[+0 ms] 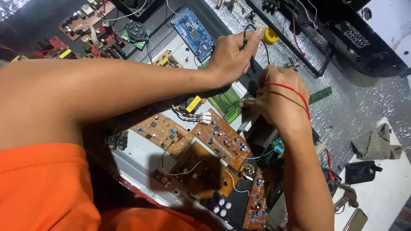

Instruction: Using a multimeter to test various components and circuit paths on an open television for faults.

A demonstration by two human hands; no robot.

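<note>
- Across the table [368, 107], a crinkled silver foil sheet covers the surface; a white slab sits at its lower right edge with a grey rag [376, 143] on it.
- On the foil lies an opened metal chassis [132, 156], pale grey inside, carrying three brown circuit boards [222, 139] studded with small blue and black parts.
- Above it rest a blue circuit board [193, 33] and a green circuit board [227, 102], one of each.
- The left hand [233, 55] is raised over the chassis, thumb and forefinger pinching a thin black wire [252, 42] that loops between the hands.
- The right hand [278, 96], a red cord at its wrist, curls downward just beside the green board; whether its fingertips grip anything cannot be told.
- A yellow spool [270, 36] sits near the left thumb.
</note>
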